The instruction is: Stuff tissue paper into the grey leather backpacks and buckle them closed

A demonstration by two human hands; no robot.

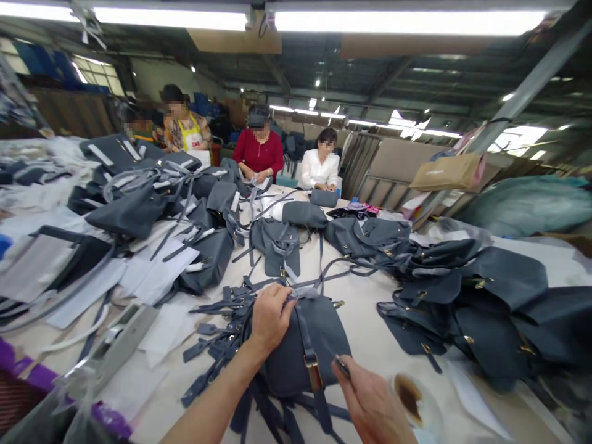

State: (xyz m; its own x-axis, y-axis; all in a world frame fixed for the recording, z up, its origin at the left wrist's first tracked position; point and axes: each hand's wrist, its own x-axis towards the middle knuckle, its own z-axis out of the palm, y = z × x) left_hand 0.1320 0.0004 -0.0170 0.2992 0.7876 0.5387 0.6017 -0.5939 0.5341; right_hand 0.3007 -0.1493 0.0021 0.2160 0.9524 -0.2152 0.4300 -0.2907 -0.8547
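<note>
Left hand (272,314) bent over the top edge of the bag, its fingers curled down and thumb drawn in against them, seems to pinch the edge beside some grey wrapping (311,292); just what lies under the fingertips cannot be told. Widest of all is the pale table (364,333), with a loose heap of dark bags (504,308) at the right and another heap (129,206) at the far left. The bag (289,364) lies on the near middle of the table, between the two forearms, its flap (330,330) spread to the right. It looks light and soft-bodied, likely to sag if lifted by one corner, with a smooth face that may mark easily; the firmest hold should be along the top edge, where the left hand already presses, with the flap left to rest on what lies beneath. Loose straps (206,329) fan out around its left side and could snag if it were turned. A shallow dish (429,404) with something brown in it sits just beside the right hand (374,401). Down the front runs a narrow strap (305,333), through a gold buckle (314,374), stiff and probably easy to scratch. Smallest is a dark tool (342,366), pinched between the right hand's thumb and fingers near the bag's right edge.
</note>
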